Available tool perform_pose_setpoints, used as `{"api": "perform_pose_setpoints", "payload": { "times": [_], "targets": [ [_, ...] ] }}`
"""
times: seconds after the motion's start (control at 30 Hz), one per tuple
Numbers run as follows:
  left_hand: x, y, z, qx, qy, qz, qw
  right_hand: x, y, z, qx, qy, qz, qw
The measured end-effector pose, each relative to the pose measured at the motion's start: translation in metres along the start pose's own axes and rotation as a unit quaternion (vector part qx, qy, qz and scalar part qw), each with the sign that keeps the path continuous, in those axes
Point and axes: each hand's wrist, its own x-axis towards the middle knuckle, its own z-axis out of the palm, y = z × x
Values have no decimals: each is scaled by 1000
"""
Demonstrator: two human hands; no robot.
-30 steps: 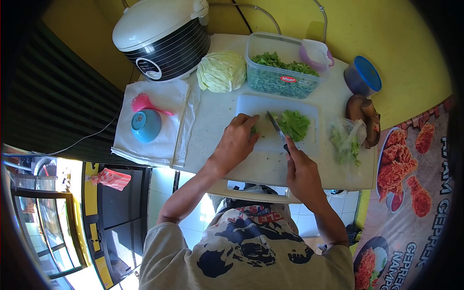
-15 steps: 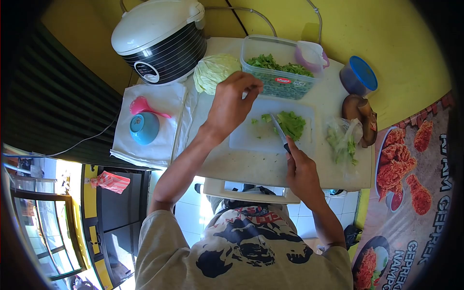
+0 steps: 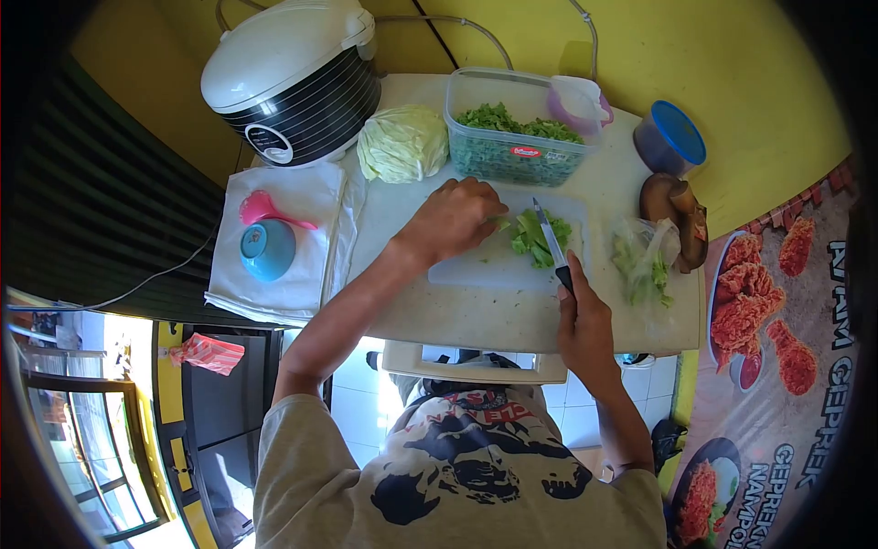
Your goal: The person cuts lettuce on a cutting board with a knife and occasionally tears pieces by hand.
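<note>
My right hand (image 3: 585, 320) grips a knife (image 3: 552, 240) by its black handle, the blade pointing away from me over the green lettuce (image 3: 532, 240). That lettuce lies in cut pieces on a pale cutting board (image 3: 466, 272). At the board's left side, my left hand (image 3: 460, 218) is closed, its fingertips pinching a small bit of lettuce; the fingers partly hide it. Behind the board stands a clear plastic container (image 3: 521, 163) with chopped green leaves inside.
A cabbage (image 3: 403, 144) and a rice cooker (image 3: 293, 87) stand at the back left. A blue bowl (image 3: 268, 251) and pink rice scoop (image 3: 265, 210) rest on white sheets. To the right are a plastic bag of greens (image 3: 646, 261), a blue-lidded tub (image 3: 675, 139) and a brown object (image 3: 674, 220).
My left hand has come down from in front of the container to the board and the lettuce there. The knife has lifted and shifted slightly right, now across the lettuce.
</note>
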Motion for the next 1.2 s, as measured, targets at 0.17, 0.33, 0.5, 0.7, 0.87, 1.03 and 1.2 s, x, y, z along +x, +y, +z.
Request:
{"api": "perform_pose_setpoints", "payload": {
  "times": [0.17,0.33,0.5,0.7,0.87,1.03,1.2],
  "targets": [
    [0,-1,8,-32,-17,-47,998,5,-9,-5,-17,-53,36,998],
    [-7,8,-4,-422,-36,-163,891,15,-7,1,26,21,-8,999],
    [-23,11,-7,-536,-78,-176,822,40,-22,7,109,29,-62,992],
    [-40,10,1,-558,-42,-165,812,61,-28,19,123,-39,-114,985],
    [-60,6,-1,-564,-23,-177,806,64,-29,33,146,-41,-152,977],
    [-73,7,-6,-557,-11,-193,808,67,-31,43,161,-44,-118,979],
    [-82,17,-14,-456,3,-251,854,73,-28,57,148,-27,-96,984]
  ]
}}
